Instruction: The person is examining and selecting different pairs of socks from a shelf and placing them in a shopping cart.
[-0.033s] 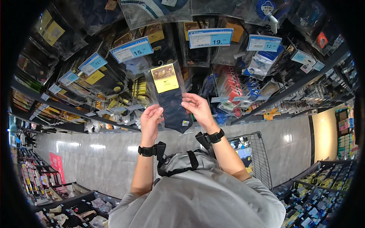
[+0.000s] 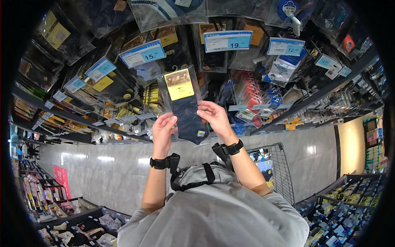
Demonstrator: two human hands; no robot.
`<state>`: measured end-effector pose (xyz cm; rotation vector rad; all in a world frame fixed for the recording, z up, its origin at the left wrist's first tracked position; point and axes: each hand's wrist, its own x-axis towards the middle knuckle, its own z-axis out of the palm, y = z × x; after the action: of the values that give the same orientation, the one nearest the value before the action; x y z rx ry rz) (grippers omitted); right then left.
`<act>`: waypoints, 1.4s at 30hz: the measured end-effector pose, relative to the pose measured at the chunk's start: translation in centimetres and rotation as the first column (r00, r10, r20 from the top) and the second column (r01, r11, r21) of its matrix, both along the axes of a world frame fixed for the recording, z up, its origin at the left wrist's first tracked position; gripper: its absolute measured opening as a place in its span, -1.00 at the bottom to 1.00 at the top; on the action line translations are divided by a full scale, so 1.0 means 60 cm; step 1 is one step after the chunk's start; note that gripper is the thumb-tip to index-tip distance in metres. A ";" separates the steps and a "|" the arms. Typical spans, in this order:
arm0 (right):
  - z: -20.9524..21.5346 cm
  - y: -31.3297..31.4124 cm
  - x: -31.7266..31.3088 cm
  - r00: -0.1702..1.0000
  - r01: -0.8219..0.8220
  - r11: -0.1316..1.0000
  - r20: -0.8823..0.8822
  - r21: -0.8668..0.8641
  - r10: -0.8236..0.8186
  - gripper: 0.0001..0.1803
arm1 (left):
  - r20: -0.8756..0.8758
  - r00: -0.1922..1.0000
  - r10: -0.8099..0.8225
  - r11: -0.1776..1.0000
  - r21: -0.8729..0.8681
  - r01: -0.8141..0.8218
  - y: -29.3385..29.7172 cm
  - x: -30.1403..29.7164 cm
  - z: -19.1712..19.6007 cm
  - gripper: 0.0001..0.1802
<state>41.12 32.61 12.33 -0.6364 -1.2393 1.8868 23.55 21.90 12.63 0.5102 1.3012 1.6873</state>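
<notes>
Nearest: see grey shirt point(image 2: 214, 218), cut off by lower edge; just beyond, grey fabric with black strap point(image 2: 210, 175), cannot tell whether bag or clothing. Note forearms point(image 2: 155, 183) raised and slanting inward, black wristbands point(image 2: 158, 163) on both. Find left hand point(image 2: 163, 131) upright at left edge of clear packet point(image 2: 183, 105), fingers curled, thumb inward; right hand point(image 2: 216, 117) slightly higher at opposite edge, fingers reaching leftward, thumb below. Read both grips as closed on packet edges, fingertips partly lost behind plastic. Packet held up between hands, leaning slightly left at top; inside, dark fabric point(image 2: 185, 111), folds hard to make out, under yellow label point(image 2: 179, 84).

Right of right forearm: wire cart point(image 2: 282, 168), partly hidden by arm, contents unclear. Beyond packet: hanging packets point(image 2: 113, 84) in rows, overlapping, partly covered by price tags point(image 2: 228, 42). Farther: grey floor point(image 2: 103, 175), red sign point(image 2: 61, 181) at left. At lower corners: heaped garments point(image 2: 66, 236) and small packets point(image 2: 341, 226), cropped by dark rim.
</notes>
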 end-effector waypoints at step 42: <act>-0.012 -0.218 -0.270 0.995 0.094 0.991 0.043 -0.096 -0.090 -0.63 | 0.005 0.974 -0.225 0.974 0.037 0.225 -0.253 -0.257 -0.031 -0.61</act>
<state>24.92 19.55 11.62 -0.7719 -1.1275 1.8747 8.13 6.73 10.80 0.6460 1.1614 1.5247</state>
